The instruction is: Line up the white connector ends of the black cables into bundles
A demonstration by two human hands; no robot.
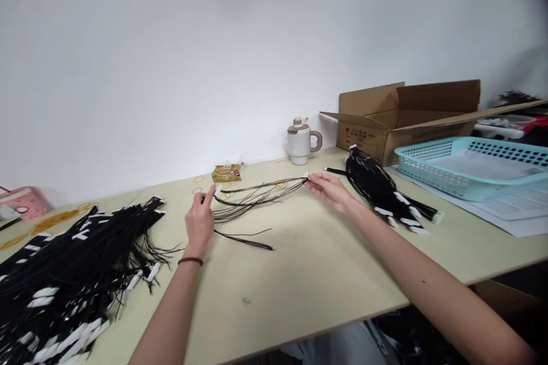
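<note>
Between my two hands stretches a thin black cable bundle [257, 197] with small white connectors at its ends, held a little above the table. My left hand [200, 219] is closed around one end, near a white connector, and several strands hang loose below it. At the other end, my right hand [327, 187] pinches the bundle by a white connector between thumb and fingers. A short black strand [252, 241] trails off toward the table under my left hand.
A big pile of black cables [81, 262] covers the left. Another cable bundle [372, 182] lies right, before a cardboard box [385, 120] and a turquoise basket [462, 191]. Behind stand a tumbler [298, 145] and a small gold box [228, 173]. Yellow rubber bands [55, 220] lie far left.
</note>
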